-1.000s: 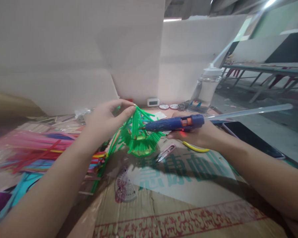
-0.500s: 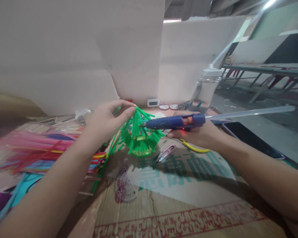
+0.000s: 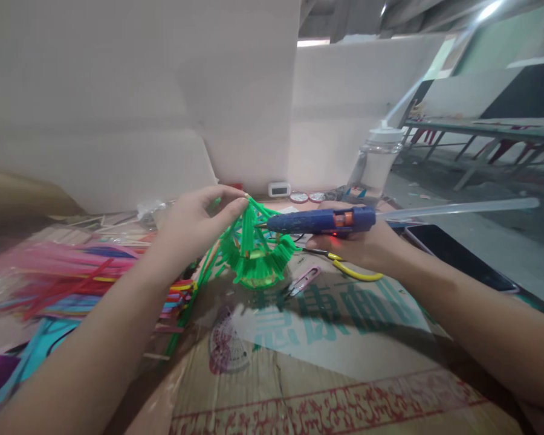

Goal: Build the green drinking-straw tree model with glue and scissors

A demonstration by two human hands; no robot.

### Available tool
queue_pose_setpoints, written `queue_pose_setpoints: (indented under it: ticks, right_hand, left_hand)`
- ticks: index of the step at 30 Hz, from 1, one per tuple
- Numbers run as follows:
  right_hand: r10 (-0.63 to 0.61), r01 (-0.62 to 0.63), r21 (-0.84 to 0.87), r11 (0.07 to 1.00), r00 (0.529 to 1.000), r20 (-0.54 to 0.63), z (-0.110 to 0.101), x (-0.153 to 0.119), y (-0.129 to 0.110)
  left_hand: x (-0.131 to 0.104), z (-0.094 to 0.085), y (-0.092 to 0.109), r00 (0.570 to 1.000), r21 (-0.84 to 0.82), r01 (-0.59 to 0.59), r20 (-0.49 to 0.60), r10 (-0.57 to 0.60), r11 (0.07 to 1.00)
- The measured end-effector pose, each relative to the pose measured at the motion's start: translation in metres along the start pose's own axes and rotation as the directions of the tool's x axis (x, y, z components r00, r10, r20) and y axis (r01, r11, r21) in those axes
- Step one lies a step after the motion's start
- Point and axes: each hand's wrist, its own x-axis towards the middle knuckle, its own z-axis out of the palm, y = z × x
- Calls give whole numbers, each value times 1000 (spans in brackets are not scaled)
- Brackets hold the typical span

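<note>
A green pipe-cleaner structure, with a ruffled round base and strands rising to a peak, stands on the cardboard. My left hand pinches its top between thumb and fingertips. In my right hand is a blue glue gun, held level with a red light showing and a long clear glue stick out of its back. The nozzle points left at the upright green strands; whether it touches them I cannot tell. Below the gun lie yellow-handled pliers and pink thread snips.
Bundles of coloured pipe cleaners spread at the left. A clear protractor lies in front. At the right are a phone and a water bottle. A small digital clock stands at the back by white panels.
Both hands stay nearly where they were. The glue gun's nozzle sits very slightly higher against the green strands; the view has shifted a little.
</note>
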Motion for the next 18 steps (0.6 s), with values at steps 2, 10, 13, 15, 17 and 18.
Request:
queue_pose_setpoints:
  ticks: [2, 10, 13, 15, 17, 18]
  right_hand:
    - [13, -13, -14, 1000, 1000, 5, 0, 0, -2]
    - [6, -8, -51, 999, 998, -56, 1, 0, 1]
    - [12, -17, -78, 997, 998, -66, 2, -1, 1]
    - [38, -45, -85, 995, 996, -82, 2, 0, -1]
    - [38, -46, -80, 996, 995, -94, 1, 0, -4]
    - [30, -39, -82, 996, 995, -100, 1, 0, -5]
  left_hand:
    - [-1, 0, 1, 1000, 4, 2, -9, -2, 1000]
    - [-1, 0, 3, 1000, 9, 5, -1, -5, 1000]
    - [-1, -1, 5, 1000, 7, 11, -2, -11, 1000]
    - [-1, -2, 6, 1000, 7, 13, 15, -13, 1000]
    - [-2, -2, 7, 1000, 8, 15, 24, -15, 1000]
    - [-2, -3, 8, 1000, 7, 18, 25, -18, 1000]
